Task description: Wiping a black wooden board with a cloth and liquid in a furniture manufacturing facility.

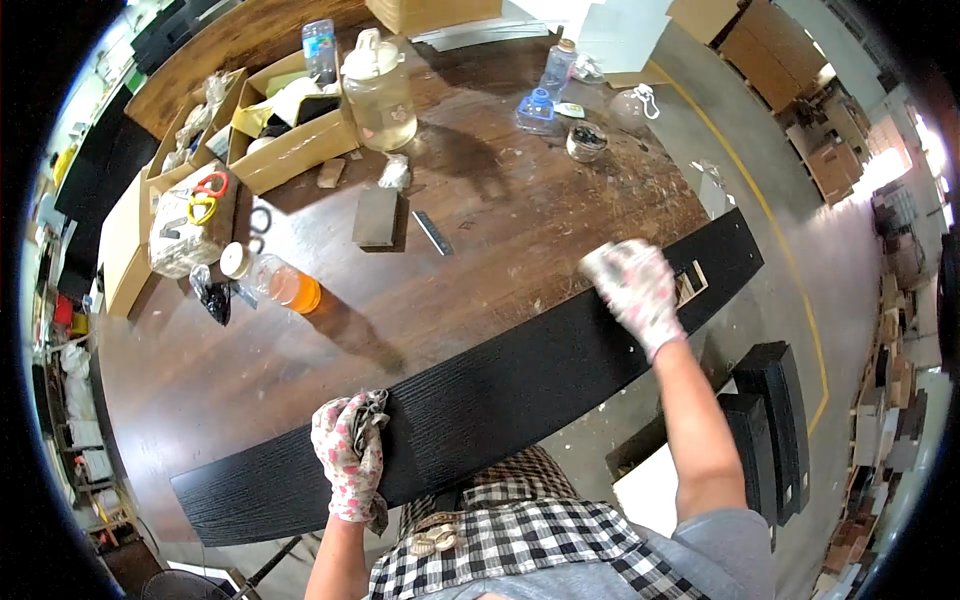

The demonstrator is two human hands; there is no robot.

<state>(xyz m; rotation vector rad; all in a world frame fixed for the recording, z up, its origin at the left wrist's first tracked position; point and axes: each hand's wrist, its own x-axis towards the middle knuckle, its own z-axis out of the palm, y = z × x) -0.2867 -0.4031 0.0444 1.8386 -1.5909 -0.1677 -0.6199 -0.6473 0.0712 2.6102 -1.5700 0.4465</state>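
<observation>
A long black board (pixel 500 385) with a grooved left part lies slantwise along the near edge of the table, partly overhanging it. Toward its right end is a rectangular cutout (pixel 690 283). My left hand (pixel 343 450), in a white glove with pink flower print, is closed around a crumpled dark grey rag (pixel 372 412) at the board's left part. My right hand (pixel 635 290), in a matching glove, is over the board beside the cutout. Its fingers are blurred by motion, so their closure and any hold are unclear.
On the brown table (pixel 480 270) are a bottle of orange drink (pixel 285 283), a dark block (pixel 376 219), a short metal strip (pixel 433 233), a large jug (pixel 378 95) and open cartons (pixel 295 150). Bottles (pixel 558 70) stand at the back. Black pieces (pixel 775 420) stand right of me.
</observation>
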